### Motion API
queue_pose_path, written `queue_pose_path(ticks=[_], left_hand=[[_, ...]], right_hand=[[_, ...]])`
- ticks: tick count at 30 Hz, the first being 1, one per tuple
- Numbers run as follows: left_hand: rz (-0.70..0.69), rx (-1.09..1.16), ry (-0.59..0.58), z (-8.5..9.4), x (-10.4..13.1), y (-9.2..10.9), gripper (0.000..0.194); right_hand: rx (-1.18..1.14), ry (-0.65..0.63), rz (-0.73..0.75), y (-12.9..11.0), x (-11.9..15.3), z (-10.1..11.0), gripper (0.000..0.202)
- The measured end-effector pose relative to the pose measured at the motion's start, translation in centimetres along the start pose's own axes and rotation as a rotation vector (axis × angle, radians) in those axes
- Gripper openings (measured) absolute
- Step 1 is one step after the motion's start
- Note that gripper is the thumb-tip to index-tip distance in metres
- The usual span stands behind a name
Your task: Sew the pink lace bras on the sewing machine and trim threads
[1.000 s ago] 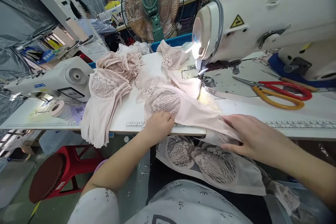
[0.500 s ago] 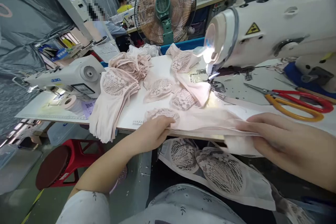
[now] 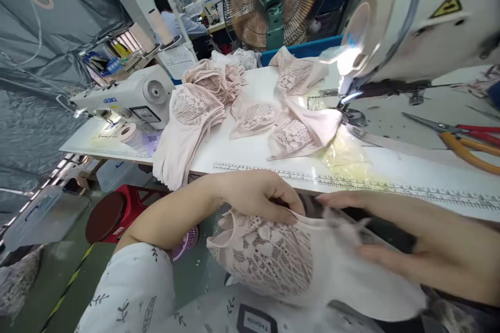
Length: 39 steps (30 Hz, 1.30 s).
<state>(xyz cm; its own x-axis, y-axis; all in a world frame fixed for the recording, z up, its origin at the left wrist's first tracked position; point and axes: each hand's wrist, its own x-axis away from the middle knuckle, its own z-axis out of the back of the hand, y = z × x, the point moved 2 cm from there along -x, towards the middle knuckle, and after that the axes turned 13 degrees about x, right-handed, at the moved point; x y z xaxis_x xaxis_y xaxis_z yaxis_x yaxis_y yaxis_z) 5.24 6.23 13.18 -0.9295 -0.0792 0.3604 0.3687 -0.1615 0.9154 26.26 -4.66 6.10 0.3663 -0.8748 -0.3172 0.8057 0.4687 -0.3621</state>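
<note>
A pale pink lace cup piece (image 3: 273, 255) hangs in front of the table edge, over the lap. My left hand (image 3: 261, 195) pinches its top edge, fingers closed. At the right, my right hand (image 3: 394, 234) is around the plain fabric of the same piece, blurred by motion, thumb below and fingers above. On the white table (image 3: 234, 156) lie loose lace pieces (image 3: 295, 132) near the needle of the sewing machine (image 3: 375, 26). A stack of lace pieces (image 3: 193, 109) hangs over the table edge to the left.
Orange-handled scissors (image 3: 461, 148) lie at the right beside a red-handled pair. A second sewing machine (image 3: 128, 96) stands at the left, near a thread cone (image 3: 130, 135). Behind are a large fan (image 3: 273, 0) and a person in light blue (image 3: 175, 21). A red stool (image 3: 135, 208) is below left.
Both hands have come off the tabletop and down toward the lap with the fabric. A lace cup now faces up below my left hand. The view has shifted, and the table ruler is uncovered.
</note>
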Motion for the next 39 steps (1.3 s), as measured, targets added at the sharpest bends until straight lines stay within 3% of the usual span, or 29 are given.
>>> queue_pose_path(ticks=[3,5,10,14,25,29,32,35,39], left_hand=[[0.05,0.002,0.035,-0.2,-0.6,-1.5,0.017],[0.084,-0.02,0.044,-0.2,-0.7,-2.2,0.019],[0.132,-0.06,0.085,0.1,-0.8,-3.1,0.022],[0.127,-0.116,0.05,-0.1,-1.1,-3.5,0.021],[0.025,-0.417,-0.143,-0.9,-2.3,-3.3,0.011],[0.019,-0.5,-0.08,-1.1,-2.5,-3.2,0.013],[0.004,-0.538,-0.081,-1.3,-2.6,-3.1,0.014],[0.049,-0.597,-0.081,-1.4,-2.4,-3.1,0.009],[0.137,-0.646,0.118,-1.4,-0.9,-3.6,0.028]], right_hand=[[-0.183,0.009,0.039,-2.5,-1.6,-1.6,0.021],[-0.242,0.008,-0.01,-3.4,-2.2,-2.9,0.01],[-0.301,0.041,-0.075,-3.6,-2.6,-4.9,0.008],[-0.354,0.093,-0.064,-3.2,-2.5,-5.6,0.016],[-0.462,0.039,-0.092,-2.5,-2.6,-4.7,0.019],[-0.503,0.021,-0.156,-2.3,-2.4,-5.0,0.019],[-0.481,-0.074,-0.247,-2.0,-2.2,-5.2,0.013],[-0.462,-0.086,-0.237,-1.6,-1.9,-4.9,0.015],[-0.474,-0.028,-0.22,-0.6,-1.4,-4.2,0.022]])
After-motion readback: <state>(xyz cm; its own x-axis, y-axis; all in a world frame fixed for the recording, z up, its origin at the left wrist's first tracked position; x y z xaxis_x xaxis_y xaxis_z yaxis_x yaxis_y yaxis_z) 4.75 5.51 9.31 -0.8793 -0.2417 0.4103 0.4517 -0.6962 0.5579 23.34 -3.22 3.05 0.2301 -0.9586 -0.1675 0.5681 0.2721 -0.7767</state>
